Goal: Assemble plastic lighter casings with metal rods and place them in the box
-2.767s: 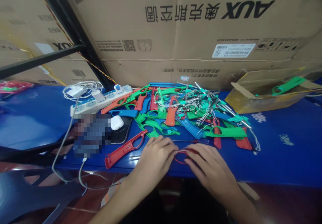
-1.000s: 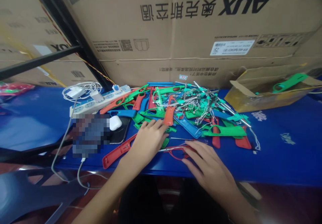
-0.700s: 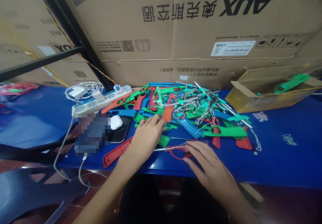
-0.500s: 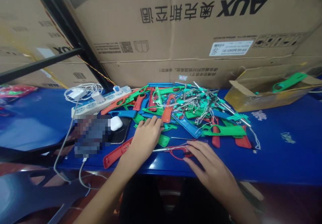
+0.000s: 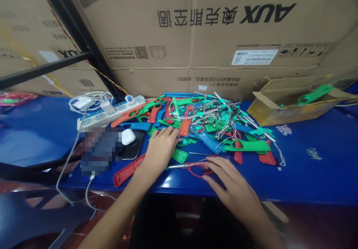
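My right hand [image 5: 228, 180] grips the handle of a red lighter casing [image 5: 192, 171] at the table's front, thumb and fingers about it. A metal tube [image 5: 177, 166] runs left out of this casing, and thin wires show inside it. My left hand [image 5: 163, 142] is at the near edge of the pile, fingers bent down and close together beside a green casing part [image 5: 186, 142]. Its fingertips are partly hidden, and what they hold does not show. Under my left forearm lies another red casing half [image 5: 127, 173]. A thin metal rod [image 5: 204, 154] lies just beyond my right hand.
Behind my hands spreads a pile of coloured casing halves [image 5: 207, 139] and wired metal tubes [image 5: 223, 111]. A power strip [image 5: 97, 118], a phone [image 5: 133, 150] and a white earphone case [image 5: 128, 137] are left. An open carton [image 5: 282, 111] stands right, and a large cardboard box [image 5: 195, 36] behind.
My left hand has shifted slightly left and up along the pile's near edge. The right hand stays at the red lighter casing. The whole view has moved slightly.
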{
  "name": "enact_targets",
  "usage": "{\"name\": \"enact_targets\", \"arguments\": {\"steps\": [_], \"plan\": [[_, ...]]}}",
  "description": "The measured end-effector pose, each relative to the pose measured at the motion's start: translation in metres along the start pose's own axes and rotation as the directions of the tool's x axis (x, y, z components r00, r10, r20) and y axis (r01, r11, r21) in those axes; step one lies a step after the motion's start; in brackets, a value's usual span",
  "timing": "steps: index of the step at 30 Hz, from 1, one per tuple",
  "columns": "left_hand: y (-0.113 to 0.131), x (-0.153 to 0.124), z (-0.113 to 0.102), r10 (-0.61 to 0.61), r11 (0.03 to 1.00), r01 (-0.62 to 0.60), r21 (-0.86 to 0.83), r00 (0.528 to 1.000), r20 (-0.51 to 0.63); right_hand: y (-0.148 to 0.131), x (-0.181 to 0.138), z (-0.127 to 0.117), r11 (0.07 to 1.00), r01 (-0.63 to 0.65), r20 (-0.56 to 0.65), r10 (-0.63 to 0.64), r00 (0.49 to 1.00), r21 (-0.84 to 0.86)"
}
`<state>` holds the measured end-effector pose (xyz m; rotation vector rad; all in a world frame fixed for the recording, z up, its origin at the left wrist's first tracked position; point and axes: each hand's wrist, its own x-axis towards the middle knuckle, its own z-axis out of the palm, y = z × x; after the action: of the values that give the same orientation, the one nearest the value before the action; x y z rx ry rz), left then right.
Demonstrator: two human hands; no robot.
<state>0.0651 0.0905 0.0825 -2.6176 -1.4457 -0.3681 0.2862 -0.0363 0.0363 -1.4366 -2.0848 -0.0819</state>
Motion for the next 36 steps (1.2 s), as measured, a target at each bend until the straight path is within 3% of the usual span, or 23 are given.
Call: {"name": "enact_targets", "arguments": {"steps": [9, 16, 22, 26, 29, 31, 33, 36], "plan": [[-0.004, -0.009, -0.001, 0.034, 0.995, -0.039, -0.093, 0.998, -0.052, -0.002, 0.001, -0.001, 1.000, -0.011, 0.001, 0.011, 1.000, 0.009], [0.002, -0.008, 0.004, 0.081, 0.994, -0.083, -0.069, 0.996, -0.037, -0.002, 0.001, 0.000, 1.000, -0.020, 0.010, 0.019, 1.000, 0.013], [0.004, 0.002, 0.006, 0.033, 0.996, -0.038, -0.075, 0.998, -0.061, -0.001, 0.000, 0.002, 0.999, -0.032, 0.005, 0.032, 0.999, 0.033], [-0.007, -0.006, -0.004, 0.004, 0.991, -0.016, -0.132, 0.996, -0.088, 0.000, -0.001, 0.001, 0.996, -0.059, 0.024, 0.058, 0.998, 0.064], [-0.010, -0.025, -0.013, -0.040, 0.969, 0.003, -0.247, 0.989, -0.142, 0.001, 0.000, -0.001, 0.992, -0.071, 0.054, 0.066, 0.996, 0.105], [-0.004, -0.042, -0.015, -0.107, 0.889, -0.004, -0.457, 0.971, -0.215, 0.002, 0.000, -0.002, 0.988, -0.066, 0.062, 0.058, 0.996, 0.136], [0.007, -0.056, -0.014, -0.076, 0.808, -0.071, -0.585, 0.972, -0.223, 0.002, 0.000, -0.003, 0.985, -0.038, 0.058, 0.029, 0.998, 0.168], [0.024, -0.068, -0.010, 0.000, 0.760, -0.136, -0.636, 0.978, -0.210, 0.002, -0.001, -0.006, 0.979, 0.018, 0.027, -0.024, 0.999, 0.204]]}}
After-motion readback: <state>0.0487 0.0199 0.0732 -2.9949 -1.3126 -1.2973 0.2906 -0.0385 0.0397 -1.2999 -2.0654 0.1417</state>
